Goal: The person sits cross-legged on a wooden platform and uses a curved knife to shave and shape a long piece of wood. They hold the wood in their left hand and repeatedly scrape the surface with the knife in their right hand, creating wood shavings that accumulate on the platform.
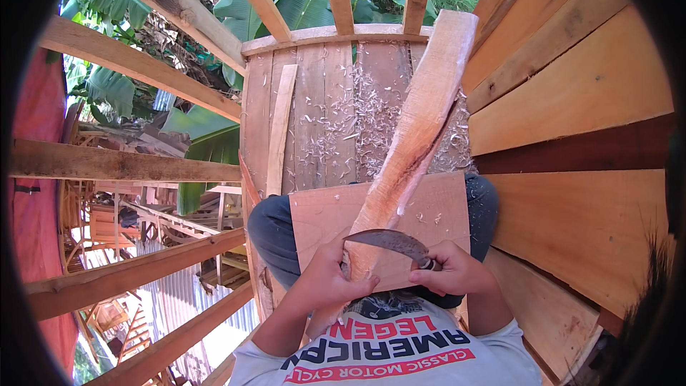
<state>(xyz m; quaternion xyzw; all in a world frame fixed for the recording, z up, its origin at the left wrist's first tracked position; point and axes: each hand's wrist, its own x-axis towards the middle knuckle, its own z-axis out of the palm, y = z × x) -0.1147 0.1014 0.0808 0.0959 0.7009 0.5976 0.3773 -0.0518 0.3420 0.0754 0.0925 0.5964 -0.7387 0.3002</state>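
Observation:
A long, pale wooden plank (421,114) with a dark split along its right side slants from my lap up toward the far end. My left hand (332,271) is closed round its lower end, with the thumb across the face of the wood. In my right hand (454,268) is the handle of a sickle-like curved knife (393,241). Its dark blade lies across the plank just above my left hand, and the tip reaches the left hand's index side. Whether those fingers touch the tip I cannot tell. A flat board (439,204) rests over my lap under the plank.
Curled wood shavings (371,107) litter the plank floor (307,100) ahead. A narrow wooden strip (281,125) lies at its left. Open wooden rails (128,161) edge the left side, with a drop beyond them. Broad boards (572,221) form a wall close on the right.

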